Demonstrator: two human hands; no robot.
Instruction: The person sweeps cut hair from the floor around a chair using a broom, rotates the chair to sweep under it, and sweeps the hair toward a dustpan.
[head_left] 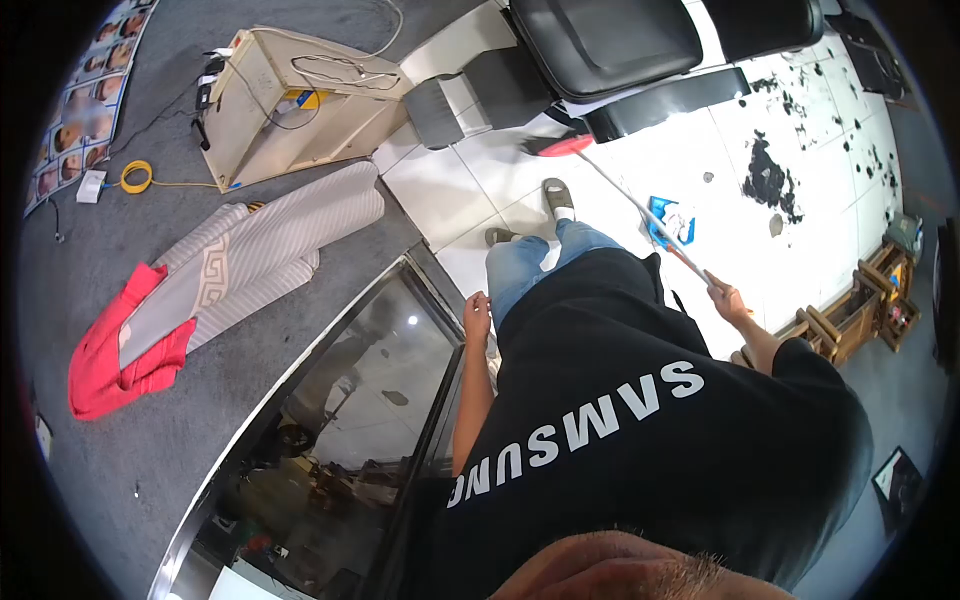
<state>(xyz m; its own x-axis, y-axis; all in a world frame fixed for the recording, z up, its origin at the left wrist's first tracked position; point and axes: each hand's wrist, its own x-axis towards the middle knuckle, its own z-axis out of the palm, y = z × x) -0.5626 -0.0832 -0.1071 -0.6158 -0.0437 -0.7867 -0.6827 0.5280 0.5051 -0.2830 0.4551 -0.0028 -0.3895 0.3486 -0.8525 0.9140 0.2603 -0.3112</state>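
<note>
My right hand [730,300] is wrapped around the upper end of a broom's long pale handle [632,200]. The broom's red head [567,146] is on the white tile floor beside the black chair's footrest, its dark bristles blurred. Under the handle lies a blue tray-like thing [656,210] with whitish stuff in it; the handle partly covers it. Down at my left side, by my jeans [512,275], hangs my left hand [478,318], its fingers loosely curled with nothing visible in them.
Black hair-like clumps [770,182] litter the tiles. A black padded chair [610,45] stands ahead. To the left are a wooden cabinet [300,110] with cables, a draped grey cloth [270,230], a red cloth [100,365] and a glass-topped case [350,400]. Wooden shelving [850,310] stands at right.
</note>
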